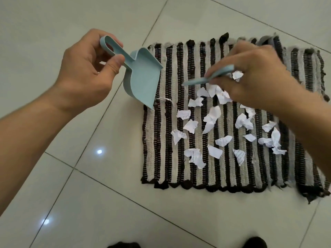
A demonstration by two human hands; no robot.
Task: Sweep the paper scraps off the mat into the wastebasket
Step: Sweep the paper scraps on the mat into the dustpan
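1. At the bottom edge, two dark shapes (255, 242), probably the person's feet, stand on the pale tiled floor (89, 203).
2. Beyond them a woven mat (161, 158) with dark and light stripes lies flat on the floor, its fringed near edge just ahead of the feet.
3. White paper scraps (212, 116), some with print on them, are scattered over the middle and right part of the mat; none shows on the tiles.
4. The left hand (84, 68) hangs over the floor just left of the mat. Its fingers (114, 62) are clenched around the looped handle of a light-blue dustpan (141, 76), which tilts mouth-down with its lip at the mat's left edge.
5. The right hand (254, 76) is above the far half of the mat, over the farthest scraps. Its fingers are closed on a blurred light-blue brush handle (209, 77) pointing left toward the dustpan; the bristle end is mostly hidden behind the hand.
6. No wastebasket is in view.
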